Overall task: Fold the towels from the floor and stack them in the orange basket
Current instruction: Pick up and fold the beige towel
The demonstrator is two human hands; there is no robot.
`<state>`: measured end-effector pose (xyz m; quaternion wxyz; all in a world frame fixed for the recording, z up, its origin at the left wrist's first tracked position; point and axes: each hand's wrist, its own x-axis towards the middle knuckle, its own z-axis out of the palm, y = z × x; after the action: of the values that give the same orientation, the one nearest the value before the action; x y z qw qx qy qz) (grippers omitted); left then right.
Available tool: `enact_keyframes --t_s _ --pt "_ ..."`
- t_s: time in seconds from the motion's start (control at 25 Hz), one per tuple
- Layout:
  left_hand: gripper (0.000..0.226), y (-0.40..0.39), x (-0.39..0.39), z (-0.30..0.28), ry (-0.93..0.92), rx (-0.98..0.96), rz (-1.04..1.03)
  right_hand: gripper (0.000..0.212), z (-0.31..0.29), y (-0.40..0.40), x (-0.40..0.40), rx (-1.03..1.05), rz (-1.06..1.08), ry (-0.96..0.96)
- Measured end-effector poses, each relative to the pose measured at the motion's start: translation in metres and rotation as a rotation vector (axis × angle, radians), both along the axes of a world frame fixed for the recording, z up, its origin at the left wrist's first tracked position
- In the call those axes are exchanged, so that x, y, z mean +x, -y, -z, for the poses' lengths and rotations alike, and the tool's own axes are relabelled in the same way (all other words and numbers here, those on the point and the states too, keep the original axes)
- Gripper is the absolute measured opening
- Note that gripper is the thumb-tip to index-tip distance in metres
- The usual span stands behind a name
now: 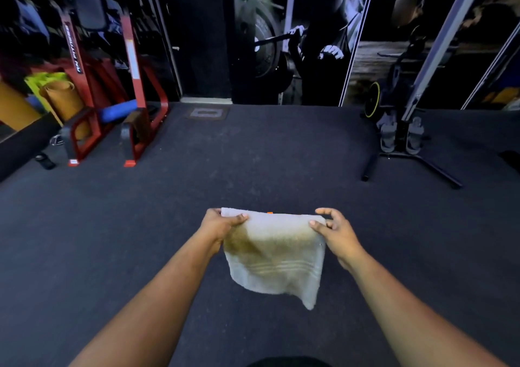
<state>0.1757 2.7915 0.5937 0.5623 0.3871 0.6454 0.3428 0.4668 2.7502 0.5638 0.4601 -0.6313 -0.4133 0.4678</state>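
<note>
Both hands, left hand (222, 224) and right hand (334, 230), pinch the top corners of a pale terry towel with a brownish stain (274, 257), held mid-air, long edge running side to side, equally near each; no orange basket in sight.

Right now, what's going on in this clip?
A person stands in a gym holding a white towel out in front of them above the dark floor. The left hand and the right hand each pinch an upper corner, and the towel hangs down between them, apparently already folded over at the top. It shows a brownish patch. A red exercise rack stands at the far left. The orange basket is not clearly in view, so nothing can be said about a stack.
</note>
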Motion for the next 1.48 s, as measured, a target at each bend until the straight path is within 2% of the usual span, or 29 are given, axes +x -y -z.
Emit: enact_keyframes --t_s 0.04,0.12,0.16,0.2,0.32,0.4,0.44,0.48,0.52,0.56,0.64,0.68,0.76,0.84,0.92,1.0,1.04,1.16,1.2,1.28,1.36,1.48 --pt "0.089 0.001 0.001 0.000 -0.010 0.042 0.002 0.035 0.003 -0.002 -0.001 0.015 -0.037 0.004" --pt "0.119 -0.001 -0.004 0.000 -0.032 0.162 0.131 0.045 0.003 -0.002 -0.002 0.057 -0.175 0.011" --pt "0.123 -0.005 -0.008 0.001 -0.105 0.214 0.254 0.054 0.002 -0.004 -0.001 0.088 -0.265 0.095" --pt "0.121 -0.009 -0.013 0.005 -0.239 0.257 0.378 0.063 0.001 -0.007 0.000 0.105 -0.341 0.263" --pt "0.085 -0.019 -0.023 0.004 -0.784 0.421 0.620 0.071 -0.002 -0.017 -0.005 0.129 -0.455 0.720" --pt "0.055 -0.029 -0.030 -0.002 -1.055 0.455 0.637 0.061 -0.006 -0.024 -0.011 0.151 -0.398 0.905" --pt "0.042 -0.034 -0.035 -0.005 -1.116 0.457 0.608 0.053 -0.008 -0.029 -0.010 0.189 -0.335 0.991" --pt "0.036 -0.040 -0.041 -0.005 -1.096 0.456 0.565 0.044 -0.011 -0.034 -0.008 0.241 -0.256 1.046" --pt "0.037 -0.047 -0.048 -0.004 -0.976 0.464 0.521 0.037 -0.014 -0.038 -0.007 0.306 -0.175 1.043" --pt "0.041 -0.054 -0.055 -0.002 -0.744 0.482 0.466 0.032 -0.017 -0.041 -0.006 0.370 -0.091 0.962" --pt "0.036 -0.059 -0.055 -0.010 -0.178 0.457 0.330 0.023 -0.028 -0.048 -0.011 0.416 0.055 0.609" --pt "0.028 -0.059 -0.050 -0.014 0.035 0.408 0.264 0.021 -0.036 -0.050 -0.017 0.392 0.097 0.364" --pt "0.020 -0.063 -0.030 -0.025 0.283 0.304 0.163 0.022 -0.050 -0.055 -0.032 0.371 0.144 -0.132" --pt "0.025 -0.077 -0.009 -0.038 0.399 0.231 0.117 0.035 -0.053 -0.066 -0.039 0.339 0.175 -0.423" --pt "0.031 -0.096 0.006 -0.052 0.365 0.168 0.056 0.044 -0.036 -0.069 -0.045 0.225 0.100 -0.467" --pt "0.033 -0.125 0.011 -0.047 0.279 0.076 0.047 0.026 -0.008 -0.076 -0.046 0.045 0.039 -0.436" --pt "0.040 -0.138 0.013 -0.035 0.289 0.013 0.068 0.021 0.009 -0.086 -0.041 -0.024 0.078 -0.448" --pt "0.075 -0.156 0.020 0.043 0.321 -0.184 0.311 0.018 0.058 -0.134 -0.010 -0.166 0.223 -0.483" --pt "0.079 -0.158 0.027 0.077 0.294 -0.219 0.380 0.018 0.076 -0.152 0.005 -0.219 0.233 -0.439" --pt "0.065 -0.157 0.045 0.131 0.236 -0.261 0.375 0.023 0.116 -0.176 0.029 -0.342 0.208 -0.360" --pt "0.050 -0.166 0.071 0.189 0.141 -0.277 0.225 0.026 0.162 -0.194 0.052 -0.460 0.192 -0.314" --pt "0.036 -0.182 0.101 0.272 0.007 -0.400 -0.030 0.012 0.230 -0.218 0.075 -0.561 0.186 -0.171"
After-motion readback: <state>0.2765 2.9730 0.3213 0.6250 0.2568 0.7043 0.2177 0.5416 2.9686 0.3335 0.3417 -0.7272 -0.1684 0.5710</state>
